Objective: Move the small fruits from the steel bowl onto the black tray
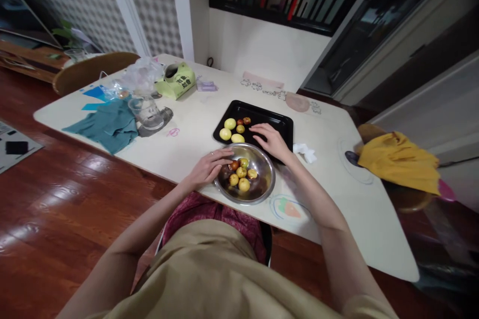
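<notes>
A shiny steel bowl point(267, 179) stands at the table's near edge. Inside it lie several small round fruits point(244, 185), yellow with brown patches, and a reddish-brown one point(234, 165). My left hand point(211, 165), with a ring on one finger, reaches over the bowl's left rim. Its fingers are stretched out, the tips close to the reddish-brown fruit; whether they touch it I cannot tell. Behind the bowl is a black tray point(275, 115) holding smooth yellow-green fruits point(230, 123) and smaller brownish ones point(247, 120). Above the tray my right hand point(272, 140) has its fingers apart, holding nothing visible.
A crumpled white tissue point(305, 152) lies right of the tray. On the table's left are a teal cloth point(108, 124), a clear plastic cup point(145, 112), a clear plastic bag point(138, 75) and a green tissue box point(179, 81). Yellow clothing point(400, 164) hangs over a chair at right.
</notes>
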Available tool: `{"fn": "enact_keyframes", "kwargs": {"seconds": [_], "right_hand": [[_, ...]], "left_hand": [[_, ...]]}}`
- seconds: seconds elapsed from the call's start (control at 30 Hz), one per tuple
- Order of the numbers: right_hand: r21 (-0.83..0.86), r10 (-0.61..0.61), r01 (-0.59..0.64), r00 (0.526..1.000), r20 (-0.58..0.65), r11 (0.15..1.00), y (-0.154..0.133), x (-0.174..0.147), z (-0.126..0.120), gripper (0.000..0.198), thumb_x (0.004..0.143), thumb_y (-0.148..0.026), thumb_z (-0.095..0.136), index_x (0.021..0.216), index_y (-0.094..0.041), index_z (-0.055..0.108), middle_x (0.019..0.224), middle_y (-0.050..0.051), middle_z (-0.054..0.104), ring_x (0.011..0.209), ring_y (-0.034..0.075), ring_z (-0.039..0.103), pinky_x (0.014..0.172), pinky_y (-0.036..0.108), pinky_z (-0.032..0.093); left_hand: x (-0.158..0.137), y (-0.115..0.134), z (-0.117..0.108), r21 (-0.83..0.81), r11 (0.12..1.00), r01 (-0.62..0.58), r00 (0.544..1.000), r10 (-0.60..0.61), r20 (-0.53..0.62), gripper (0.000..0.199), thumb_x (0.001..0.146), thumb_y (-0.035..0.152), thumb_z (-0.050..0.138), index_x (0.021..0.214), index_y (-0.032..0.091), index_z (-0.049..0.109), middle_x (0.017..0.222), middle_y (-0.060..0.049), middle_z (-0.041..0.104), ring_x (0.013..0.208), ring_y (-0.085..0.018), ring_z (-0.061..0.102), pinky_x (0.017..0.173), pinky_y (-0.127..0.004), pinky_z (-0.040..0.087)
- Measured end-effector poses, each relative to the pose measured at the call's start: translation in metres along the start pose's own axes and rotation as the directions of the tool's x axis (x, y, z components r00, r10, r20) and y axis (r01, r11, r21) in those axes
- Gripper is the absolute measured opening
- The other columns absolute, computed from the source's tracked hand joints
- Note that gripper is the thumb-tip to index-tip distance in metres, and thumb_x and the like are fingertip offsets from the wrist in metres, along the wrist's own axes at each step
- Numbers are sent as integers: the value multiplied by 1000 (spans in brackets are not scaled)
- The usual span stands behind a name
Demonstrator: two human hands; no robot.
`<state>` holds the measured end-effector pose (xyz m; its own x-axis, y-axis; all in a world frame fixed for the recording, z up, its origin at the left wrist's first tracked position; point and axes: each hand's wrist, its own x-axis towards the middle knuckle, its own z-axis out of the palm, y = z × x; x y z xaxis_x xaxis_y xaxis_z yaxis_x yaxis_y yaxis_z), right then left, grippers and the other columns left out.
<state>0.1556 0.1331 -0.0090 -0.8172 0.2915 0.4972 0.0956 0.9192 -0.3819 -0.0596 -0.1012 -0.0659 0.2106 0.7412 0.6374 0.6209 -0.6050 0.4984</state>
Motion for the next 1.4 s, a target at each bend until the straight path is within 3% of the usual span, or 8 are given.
{"fn": "enact_keyframes", "kwargs": {"seconds": [0.27, 0.53, 0.63, 0.83, 1.07, 1.23, 1.4], "right_hand": [[-127, 159, -143, 980, 124, 982, 69, 53, 40, 56, 94, -14, 60, 150, -20, 57, 151, 16, 58, 142, 30, 53, 122, 57, 45], [-187, 138, -93, 960, 243, 978, 73, 53, 45, 41, 91, -6, 61, 129, -15, 70, 129, 15, 68, 119, 28, 67, 108, 50, 57], [-167, 129, -86, 955, 266, 982, 67, 44, 40, 34, 91, -7, 63, 123, -16, 72, 123, 14, 70, 113, 27, 69, 105, 47, 58], [-114, 109, -88, 974, 197, 990, 40, 18, 16, 37, 90, -11, 68, 127, -17, 67, 116, 13, 72, 104, 27, 70, 98, 47, 59], [-30, -111, 115, 986, 128, 993, -25, -21, -30, 34, 102, -23, 59, 135, -23, 67, 129, 12, 71, 119, 29, 68, 103, 50, 60], [-82, -162, 188, 954, 252, 979, -64, -44, -44, 35, 106, -22, 52, 138, -24, 68, 131, 12, 72, 117, 26, 69, 101, 45, 62], [-142, -229, 298, 900, 371, 944, -66, -54, -27, 37, 105, -13, 51, 135, -25, 71, 132, 9, 74, 122, 23, 69, 105, 41, 60]], "left_hand": [[-2, -2, 2, 18, 1000, -2, 1000, 2, -1, 44, 110, 29, 34, 136, 21, 69, 151, -14, 63, 147, -31, 54, 120, -59, 48], [-1, -1, 0, 22, 1000, 0, 1000, -1, 21, 47, 112, 32, 31, 137, 20, 68, 151, -16, 62, 148, -32, 52, 119, -59, 48], [-1, 0, 0, 12, 1000, 19, 1000, -19, 20, 48, 112, 34, 30, 137, 21, 68, 151, -15, 62, 148, -32, 52, 120, -60, 47], [-1, 0, -1, 6, 1000, 17, 1000, -17, 19, 48, 112, 35, 30, 135, 20, 70, 150, -15, 63, 148, -32, 53, 120, -60, 47], [1, 4, -2, -22, 998, 52, 999, -52, 8, 46, 112, 34, 33, 133, 21, 72, 150, -14, 63, 147, -31, 53, 123, -59, 45], [2, 6, -2, -31, 997, 69, 998, -69, 9, 47, 112, 35, 33, 132, 20, 73, 148, -14, 65, 146, -31, 54, 123, -58, 44], [1, 4, -2, -10, 998, 61, 998, -61, 18, 49, 112, 36, 31, 133, 19, 72, 148, -14, 64, 147, -31, 53, 123, -58, 44]]}}
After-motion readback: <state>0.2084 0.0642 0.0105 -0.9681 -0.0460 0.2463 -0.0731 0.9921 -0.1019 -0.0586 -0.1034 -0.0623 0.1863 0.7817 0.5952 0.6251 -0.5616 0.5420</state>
